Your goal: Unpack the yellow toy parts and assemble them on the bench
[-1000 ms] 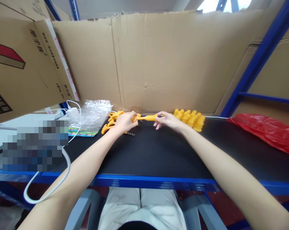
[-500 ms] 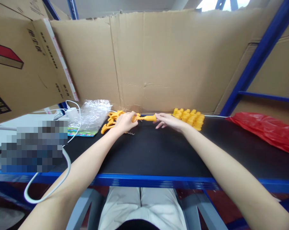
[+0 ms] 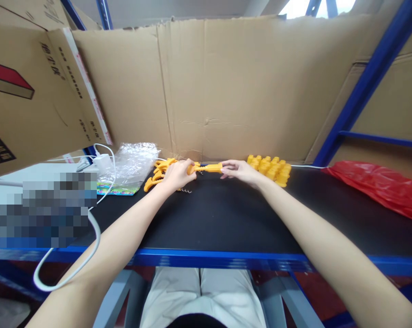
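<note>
My left hand [image 3: 177, 175] is closed around one end of a slim yellow plastic piece [image 3: 208, 168] held just above the black tabletop [image 3: 219, 214]. My right hand [image 3: 239, 171] pinches the other end of that piece with its fingertips. Behind my left hand lies a heap of curved yellow parts [image 3: 158, 174]. A pile of blocky yellow parts [image 3: 272, 167] sits just right of my right hand. A small metal spring [image 3: 186, 189] lies on the table below my left hand.
A cardboard wall [image 3: 226, 86] backs the table. Crumpled clear plastic [image 3: 134, 160] and a white charger with cable [image 3: 103, 161] lie at the left. A red plastic bag [image 3: 379, 187] lies at the right. Blue shelf posts [image 3: 366, 86] frame the bench.
My right hand's fingers slid a little along the yellow piece and now pinch its end. My left hand has kept its grip and place.
</note>
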`<state>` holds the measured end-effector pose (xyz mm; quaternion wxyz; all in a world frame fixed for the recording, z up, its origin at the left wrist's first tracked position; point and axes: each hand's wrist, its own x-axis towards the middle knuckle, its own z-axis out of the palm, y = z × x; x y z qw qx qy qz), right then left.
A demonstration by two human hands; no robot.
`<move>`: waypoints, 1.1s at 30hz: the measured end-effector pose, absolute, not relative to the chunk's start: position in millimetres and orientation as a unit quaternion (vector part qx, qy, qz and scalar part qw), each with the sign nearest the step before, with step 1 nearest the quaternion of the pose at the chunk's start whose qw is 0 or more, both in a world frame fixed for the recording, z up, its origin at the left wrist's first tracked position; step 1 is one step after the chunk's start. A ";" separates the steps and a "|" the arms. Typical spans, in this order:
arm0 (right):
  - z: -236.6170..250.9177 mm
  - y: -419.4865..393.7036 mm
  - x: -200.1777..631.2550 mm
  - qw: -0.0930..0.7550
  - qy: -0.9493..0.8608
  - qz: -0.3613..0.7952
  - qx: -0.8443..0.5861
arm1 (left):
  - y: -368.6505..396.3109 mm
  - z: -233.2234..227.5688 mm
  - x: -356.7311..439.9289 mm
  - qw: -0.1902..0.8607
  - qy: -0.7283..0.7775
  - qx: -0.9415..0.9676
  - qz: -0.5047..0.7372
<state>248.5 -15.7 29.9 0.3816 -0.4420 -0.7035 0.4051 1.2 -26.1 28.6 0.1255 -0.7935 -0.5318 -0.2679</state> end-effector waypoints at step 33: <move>29.0 -18.5 243.5 0.368 -0.696 0.420 -0.451 | -28.9 30.4 3.9 0.112 -0.533 -0.793 -0.271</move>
